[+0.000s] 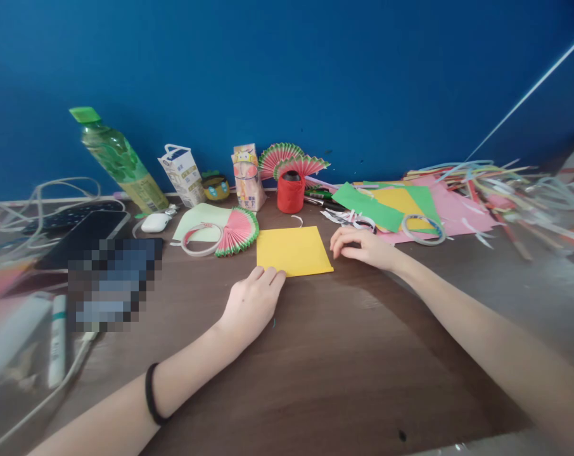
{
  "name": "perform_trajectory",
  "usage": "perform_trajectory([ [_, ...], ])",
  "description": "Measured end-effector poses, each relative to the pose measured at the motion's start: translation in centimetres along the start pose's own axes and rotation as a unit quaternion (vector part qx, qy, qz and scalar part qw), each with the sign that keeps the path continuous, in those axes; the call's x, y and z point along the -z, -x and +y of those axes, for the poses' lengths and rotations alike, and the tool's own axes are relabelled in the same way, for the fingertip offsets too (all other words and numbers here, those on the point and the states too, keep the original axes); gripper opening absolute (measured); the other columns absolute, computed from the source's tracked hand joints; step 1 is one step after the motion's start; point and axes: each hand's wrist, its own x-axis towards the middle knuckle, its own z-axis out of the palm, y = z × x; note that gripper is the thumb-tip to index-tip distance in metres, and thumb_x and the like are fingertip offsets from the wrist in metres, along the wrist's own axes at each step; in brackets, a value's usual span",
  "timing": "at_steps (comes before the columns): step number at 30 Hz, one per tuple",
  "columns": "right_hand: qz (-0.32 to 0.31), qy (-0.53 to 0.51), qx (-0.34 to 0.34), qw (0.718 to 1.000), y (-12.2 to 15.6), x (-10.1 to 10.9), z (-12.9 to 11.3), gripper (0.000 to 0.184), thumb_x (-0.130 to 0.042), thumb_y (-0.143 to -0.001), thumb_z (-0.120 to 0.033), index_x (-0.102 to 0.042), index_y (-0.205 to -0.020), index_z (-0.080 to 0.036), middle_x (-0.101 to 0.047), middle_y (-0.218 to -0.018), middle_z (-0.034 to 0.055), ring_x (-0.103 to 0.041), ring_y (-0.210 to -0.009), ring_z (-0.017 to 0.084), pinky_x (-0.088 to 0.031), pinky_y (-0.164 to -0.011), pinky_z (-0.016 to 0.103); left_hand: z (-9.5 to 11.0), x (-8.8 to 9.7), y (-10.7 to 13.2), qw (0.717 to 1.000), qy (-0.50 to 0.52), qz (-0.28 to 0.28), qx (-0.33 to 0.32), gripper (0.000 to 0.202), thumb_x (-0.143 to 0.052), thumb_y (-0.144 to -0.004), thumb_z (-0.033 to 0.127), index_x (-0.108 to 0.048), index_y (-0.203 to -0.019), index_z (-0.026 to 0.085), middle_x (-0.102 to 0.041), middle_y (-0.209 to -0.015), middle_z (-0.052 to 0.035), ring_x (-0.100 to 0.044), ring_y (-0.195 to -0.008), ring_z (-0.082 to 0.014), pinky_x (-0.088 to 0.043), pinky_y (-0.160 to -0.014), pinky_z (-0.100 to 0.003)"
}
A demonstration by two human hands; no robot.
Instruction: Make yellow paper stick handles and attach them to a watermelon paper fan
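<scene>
A yellow sheet of paper (294, 249) lies on the brown table, with a narrow strip folded along its near edge. My left hand (255, 303) is on that near edge, fingers curled down over the paper, and the fingertips are partly hidden. Just off the sheet's right side is my right hand (365, 248), its fingers loosely bent and apart with nothing between them. Left of the sheet, a pink and green folded paper fan (238, 233) and a roll of tape (202, 239) rest on pale green paper (196, 218).
Behind the sheet stand a red holder (291, 193), small cartons (181, 176) and a green bottle (120, 159). Coloured papers (458, 206) with another tape roll (423, 229) and paper strips lie at right. A phone (118, 278), cable and marker (57, 342) are at left.
</scene>
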Motion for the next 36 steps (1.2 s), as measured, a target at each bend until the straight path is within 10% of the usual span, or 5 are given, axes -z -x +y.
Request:
perform_trajectory([
  [7,-0.053,0.059,0.026,0.997,-0.5,-2.7,-2.9,0.005,-0.061,-0.078,-0.022,-0.06,-0.077,-0.018,-0.059,-0.081,0.0035,-0.051,-0.078,0.016,-0.041,-0.07,0.029,-1.1,-0.8,-0.8,0.998,0.004,0.056,0.008,0.014,-0.048,-0.085,0.015,-0.057,-0.075,0.019,-0.057,-0.07,-0.0008,-0.051,-0.068,-0.0155,-0.029,-0.048,-0.027],
  [36,0.026,0.035,-0.001,0.999,-0.5,-4.0,-1.8,0.007,-0.053,-0.081,-0.014,-0.057,-0.076,-0.017,-0.05,-0.079,0.0008,-0.05,-0.067,0.01,-0.041,-0.065,0.025,-1.2,-0.5,-0.9,0.998,-0.035,0.055,-0.017,0.024,-0.041,-0.076,-0.001,-0.056,-0.071,0.016,-0.056,-0.07,-0.005,-0.051,-0.069,-0.0188,-0.039,-0.058,-0.03],
])
